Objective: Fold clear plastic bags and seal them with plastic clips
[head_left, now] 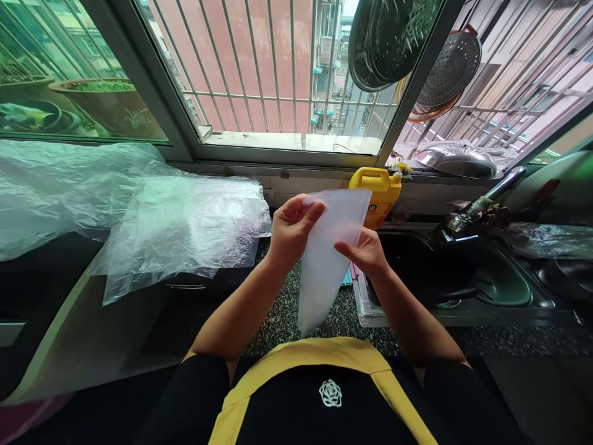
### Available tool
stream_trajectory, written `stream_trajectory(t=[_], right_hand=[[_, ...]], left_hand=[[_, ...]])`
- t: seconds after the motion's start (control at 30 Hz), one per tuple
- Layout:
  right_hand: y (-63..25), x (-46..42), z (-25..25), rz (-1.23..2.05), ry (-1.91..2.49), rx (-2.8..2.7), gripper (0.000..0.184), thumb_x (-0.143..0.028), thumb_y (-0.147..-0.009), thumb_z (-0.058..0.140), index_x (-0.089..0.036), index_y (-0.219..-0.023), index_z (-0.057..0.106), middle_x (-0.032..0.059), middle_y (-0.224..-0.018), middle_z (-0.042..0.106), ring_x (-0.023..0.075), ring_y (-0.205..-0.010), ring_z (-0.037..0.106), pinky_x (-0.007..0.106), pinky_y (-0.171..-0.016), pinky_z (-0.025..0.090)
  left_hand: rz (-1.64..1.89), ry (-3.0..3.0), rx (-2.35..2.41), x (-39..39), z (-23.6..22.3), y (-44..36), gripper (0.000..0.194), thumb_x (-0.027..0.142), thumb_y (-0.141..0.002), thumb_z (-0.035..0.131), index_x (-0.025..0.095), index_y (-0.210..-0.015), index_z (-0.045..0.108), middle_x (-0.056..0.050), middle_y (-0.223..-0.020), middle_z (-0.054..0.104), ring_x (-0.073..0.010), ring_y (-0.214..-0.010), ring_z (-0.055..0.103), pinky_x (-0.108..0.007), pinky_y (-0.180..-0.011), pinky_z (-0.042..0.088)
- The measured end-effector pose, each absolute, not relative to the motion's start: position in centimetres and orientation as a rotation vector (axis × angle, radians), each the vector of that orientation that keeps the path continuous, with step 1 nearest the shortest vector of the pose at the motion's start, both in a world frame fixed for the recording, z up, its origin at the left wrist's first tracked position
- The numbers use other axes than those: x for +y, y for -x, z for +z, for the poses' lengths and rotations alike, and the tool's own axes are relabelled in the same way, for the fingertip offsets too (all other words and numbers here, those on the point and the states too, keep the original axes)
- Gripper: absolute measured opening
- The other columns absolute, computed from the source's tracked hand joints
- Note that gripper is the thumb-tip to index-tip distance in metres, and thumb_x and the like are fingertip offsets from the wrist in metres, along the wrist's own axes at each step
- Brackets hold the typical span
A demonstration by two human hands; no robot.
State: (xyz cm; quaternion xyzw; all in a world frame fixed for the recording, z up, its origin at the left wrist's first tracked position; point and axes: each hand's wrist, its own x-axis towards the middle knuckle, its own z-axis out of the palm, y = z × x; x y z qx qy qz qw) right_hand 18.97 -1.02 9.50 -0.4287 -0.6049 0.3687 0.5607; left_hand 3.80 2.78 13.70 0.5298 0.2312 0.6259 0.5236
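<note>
Between my hands is a translucent white plastic bag (327, 259), cone-shaped like a piping bag, its wide end up and its narrow end hanging down over the counter. My left hand (296, 225) pinches its upper left edge between thumb and fingers. On the other side, my right hand (364, 250) grips the right edge, thumb in front and the fingers hidden behind the sheet. A clear plastic box (370, 309) lies on the speckled counter (278, 309) below my right forearm, with something pink and blue partly showing beside it.
Crumpled clear plastic sheeting (194, 222) covers the surface on the left. Behind my right hand stands a yellow jug (377, 185). A dark sink (500, 278) with a chrome faucet (477, 207) is on the right. Colanders (449, 68) hang by the barred window.
</note>
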Motion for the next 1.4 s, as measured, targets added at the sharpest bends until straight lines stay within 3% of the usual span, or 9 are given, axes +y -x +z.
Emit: stream_trajectory(t=[0.23,0.4,0.47,0.6,0.8,1.03,1.17,1.3,1.4], right_hand=[[-18.4,-1.6,7.7,0.842,1.062,-1.416,0.04,-0.054,-0.068,0.069,-0.018,-0.056,0.057,-0.0029,-0.053,0.05,0.0086,-0.049,0.042,0.024,-0.047,0.036],[-18.9,-1.4,8.6,0.753,1.033,-1.405,0.035,-0.051,-0.069,0.069,-0.019,-0.06,0.062,-0.0022,-0.056,0.054,0.0094,-0.051,0.045,0.025,-0.049,0.039],[-19.1,-1.3,8.9,0.717,1.037,-1.397,0.033,-0.05,-0.069,0.07,-0.02,-0.06,0.062,-0.0023,-0.056,0.054,0.0095,-0.051,0.046,0.026,-0.049,0.04],[-19.0,-1.4,8.6,0.658,1.09,-1.411,0.03,-0.049,-0.069,0.07,-0.021,-0.06,0.062,-0.0018,-0.057,0.056,0.0106,-0.052,0.047,0.028,-0.05,0.042],[-18.6,-1.2,8.3,0.64,1.083,-1.393,0.027,-0.047,-0.07,0.071,-0.022,-0.062,0.064,-0.001,-0.058,0.058,0.0117,-0.053,0.05,0.028,-0.049,0.043],[-18.3,-1.0,8.5,0.589,1.095,-1.492,0.024,-0.043,-0.073,0.069,-0.023,-0.061,0.063,-0.0017,-0.058,0.057,0.0122,-0.054,0.05,0.029,-0.051,0.043],[-18.1,-0.8,9.0,0.591,1.061,-1.571,0.026,-0.041,-0.075,0.067,-0.022,-0.059,0.061,-0.0019,-0.058,0.055,0.011,-0.054,0.048,0.028,-0.051,0.042],[-17.7,-0.3,9.7,0.6,1.023,-1.678,0.029,-0.043,-0.077,0.064,-0.021,-0.058,0.058,-0.0011,-0.061,0.055,0.0112,-0.056,0.047,0.028,-0.054,0.042],[-17.4,0.0,10.1,0.591,0.989,-1.741,0.031,-0.042,-0.079,0.062,-0.02,-0.058,0.057,-0.0006,-0.062,0.054,0.0115,-0.059,0.048,0.028,-0.057,0.043]], left_hand=[[1.444,-1.316,0.567,3.4,13.5,-3.3,0.028,0.048,-0.067,0.074,0.022,-0.072,0.064,0.001,-0.07,0.059,-0.0108,-0.069,0.055,-0.025,-0.063,0.045],[1.053,-1.464,0.497,3.4,10.4,-2.3,0.056,0.053,-0.052,0.08,0.019,-0.094,0.066,-0.004,-0.082,0.067,-0.0167,-0.078,0.061,-0.027,-0.066,0.049],[0.871,-1.485,0.565,2.7,7.9,-2.2,0.048,0.05,-0.054,0.08,0.016,-0.085,0.068,-0.005,-0.078,0.067,-0.0155,-0.071,0.06,-0.028,-0.065,0.049],[0.935,-1.424,0.739,1.0,3.4,-2.1,0.044,0.057,-0.061,0.072,0.014,-0.063,0.066,-0.004,-0.067,0.064,-0.0129,-0.064,0.056,-0.028,-0.064,0.046],[0.95,-1.365,0.803,-0.3,0.9,-1.7,0.05,0.063,-0.054,0.073,0.014,-0.06,0.066,-0.003,-0.066,0.063,-0.0132,-0.064,0.054,-0.027,-0.063,0.044],[0.936,-1.372,0.871,-0.7,-0.6,-1.2,0.052,0.066,-0.057,0.07,0.014,-0.059,0.065,-0.004,-0.066,0.062,-0.0143,-0.065,0.054,-0.029,-0.064,0.045],[1.075,-1.469,0.767,1.6,2.9,0.2,0.054,0.063,-0.053,0.075,0.017,-0.081,0.068,-0.005,-0.083,0.065,-0.0173,-0.079,0.058,-0.031,-0.075,0.047],[1.442,-1.53,0.639,3.4,12.1,1.7,0.06,0.061,-0.056,0.075,0.023,-0.102,0.065,-0.005,-0.098,0.064,-0.0204,-0.096,0.059,-0.031,-0.084,0.048],[1.666,-1.67,0.645,4.0,18.8,1.8,0.058,0.045,-0.062,0.078,0.019,-0.111,0.063,-0.005,-0.106,0.061,-0.0208,-0.108,0.055,-0.032,-0.096,0.043]])
